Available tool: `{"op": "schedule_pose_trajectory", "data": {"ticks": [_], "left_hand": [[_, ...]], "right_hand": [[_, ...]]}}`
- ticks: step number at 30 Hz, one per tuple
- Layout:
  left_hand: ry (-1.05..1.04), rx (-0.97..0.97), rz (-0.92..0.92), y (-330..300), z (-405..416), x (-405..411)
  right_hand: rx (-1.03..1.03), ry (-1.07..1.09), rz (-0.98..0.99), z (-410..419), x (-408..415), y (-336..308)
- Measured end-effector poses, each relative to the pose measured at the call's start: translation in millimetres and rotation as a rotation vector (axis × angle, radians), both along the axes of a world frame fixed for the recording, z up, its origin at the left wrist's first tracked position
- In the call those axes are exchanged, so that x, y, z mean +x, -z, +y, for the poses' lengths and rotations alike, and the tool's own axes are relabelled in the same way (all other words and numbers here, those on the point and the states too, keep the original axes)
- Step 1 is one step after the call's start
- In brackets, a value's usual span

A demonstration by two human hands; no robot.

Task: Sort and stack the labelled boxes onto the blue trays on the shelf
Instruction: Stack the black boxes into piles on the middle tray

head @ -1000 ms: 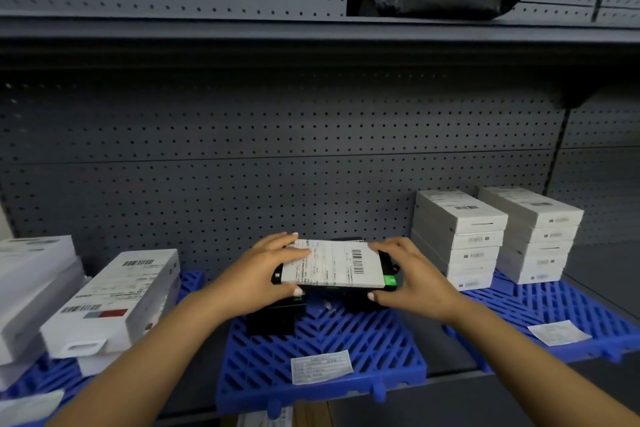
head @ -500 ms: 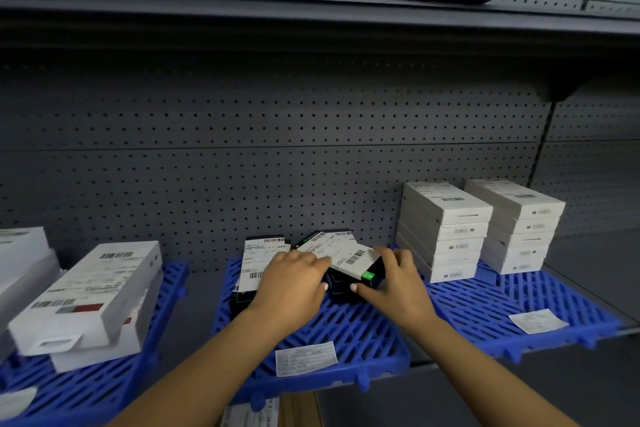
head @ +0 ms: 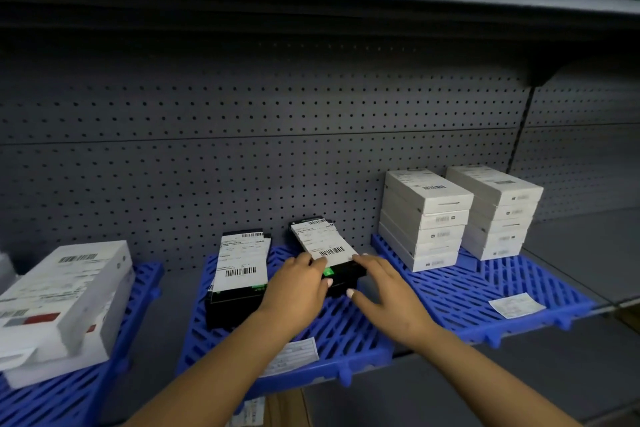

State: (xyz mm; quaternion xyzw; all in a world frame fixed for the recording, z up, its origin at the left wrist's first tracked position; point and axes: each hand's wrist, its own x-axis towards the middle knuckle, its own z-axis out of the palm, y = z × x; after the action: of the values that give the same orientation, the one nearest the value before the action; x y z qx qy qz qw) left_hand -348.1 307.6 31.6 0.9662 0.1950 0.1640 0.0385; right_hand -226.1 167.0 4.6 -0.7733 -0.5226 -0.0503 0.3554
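Left hand (head: 300,282) and right hand (head: 382,289), fingers loosely spread rather than clenched, rested against the near end of the right-hand black labelled box (head: 322,246), which lay just ahead of both, long axis running toward the pegboard (head: 277,149), the left hand marginally nearer. A second black labelled box (head: 240,265) lay beside it toward the left edge of the middle blue tray (head: 346,336). Counted: three blue trays, two black boxes, two white stacks (head: 457,215) on the right tray (head: 485,291), large white boxes (head: 65,295) on the left tray (head: 69,399).
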Motion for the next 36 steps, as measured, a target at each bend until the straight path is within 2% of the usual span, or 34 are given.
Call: {"op": "schedule_pose_trajectory", "data": {"ticks": [3, 8, 15, 29, 36], "left_hand": [[0.010, -0.186, -0.092, 6, 1, 5], [-0.014, -0.312, -0.197, 14, 0, 10], [-0.053, -0.351, -0.277, 24, 1, 14], [-0.125, -0.208, -0.181, 30, 4, 25], [-0.112, -0.103, -0.127, 34, 8, 25]], "right_hand": [[-0.037, 0.007, -0.007, 2, 8, -1], [-0.093, -0.002, -0.004, 7, 18, 3], [-0.113, -0.086, 0.031, 15, 37, 9], [-0.046, -0.170, 0.069, 25, 58, 8], [-0.052, -0.127, 0.006, 26, 56, 8]]}}
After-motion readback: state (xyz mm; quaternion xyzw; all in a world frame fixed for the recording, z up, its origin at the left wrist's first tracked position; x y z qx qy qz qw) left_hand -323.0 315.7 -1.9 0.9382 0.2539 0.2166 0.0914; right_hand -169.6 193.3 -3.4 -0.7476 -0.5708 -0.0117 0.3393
